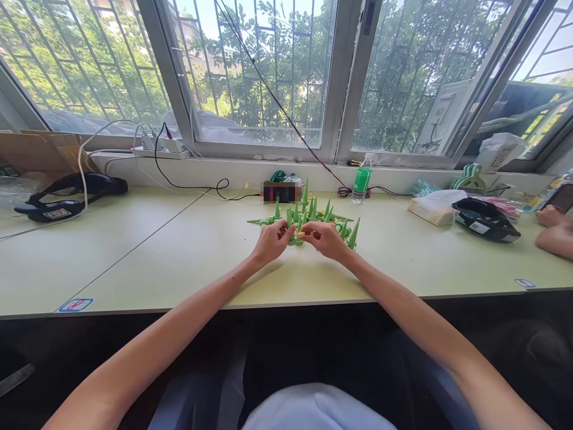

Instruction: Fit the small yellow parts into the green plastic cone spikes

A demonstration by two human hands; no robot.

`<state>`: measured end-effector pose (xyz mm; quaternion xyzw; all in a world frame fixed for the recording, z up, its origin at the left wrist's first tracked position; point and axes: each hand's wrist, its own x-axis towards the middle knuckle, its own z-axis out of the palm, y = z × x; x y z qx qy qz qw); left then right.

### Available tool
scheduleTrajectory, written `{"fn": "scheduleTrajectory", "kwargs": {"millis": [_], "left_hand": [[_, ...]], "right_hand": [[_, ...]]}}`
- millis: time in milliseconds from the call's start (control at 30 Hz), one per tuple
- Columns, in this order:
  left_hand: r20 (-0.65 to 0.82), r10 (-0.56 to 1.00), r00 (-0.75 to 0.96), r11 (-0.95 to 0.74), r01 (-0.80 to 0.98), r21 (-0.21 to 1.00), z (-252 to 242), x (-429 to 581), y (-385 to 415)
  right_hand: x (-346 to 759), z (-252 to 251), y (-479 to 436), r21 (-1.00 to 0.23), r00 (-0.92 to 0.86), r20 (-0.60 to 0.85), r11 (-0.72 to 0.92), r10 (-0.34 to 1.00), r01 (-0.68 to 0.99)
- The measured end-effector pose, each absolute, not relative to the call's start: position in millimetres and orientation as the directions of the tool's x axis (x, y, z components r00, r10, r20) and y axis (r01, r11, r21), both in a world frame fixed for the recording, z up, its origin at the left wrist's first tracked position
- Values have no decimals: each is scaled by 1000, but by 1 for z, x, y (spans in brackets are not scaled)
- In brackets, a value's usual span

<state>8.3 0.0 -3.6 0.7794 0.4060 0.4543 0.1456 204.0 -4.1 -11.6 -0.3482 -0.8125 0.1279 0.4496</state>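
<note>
Several green cone-shaped plastic pieces (305, 196) stand and lie in a cluster on the pale table (179, 257). At the near side of the cluster, my left hand (271, 241) is closed, thumb and fingertips pressed together; what sits between them is too small to make out. My right hand (329, 240) comes in from the other side, pinching a small yellow piece (301, 233). The fingertips of both hands nearly meet. More small yellow bits (332, 218) show among the green cones. My fingers partly hide the nearest green pieces.
Behind the cluster sits a dark box-like object (282, 192), partly blurred, beside a green-labelled bottle (362, 179). A tissue box (436, 208) and black headset (486, 220) lie right, near another person's hand (553, 218). Another headset (67, 197) and a power strip (161, 151) are left.
</note>
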Motion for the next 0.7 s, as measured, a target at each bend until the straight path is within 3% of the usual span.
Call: {"fn": "scheduleTrajectory", "kwargs": {"millis": [700], "left_hand": [[616, 738, 277, -661, 481, 576, -3, 9, -1]], "right_hand": [[204, -9, -6, -523, -378, 587, 692, 715, 497]]}}
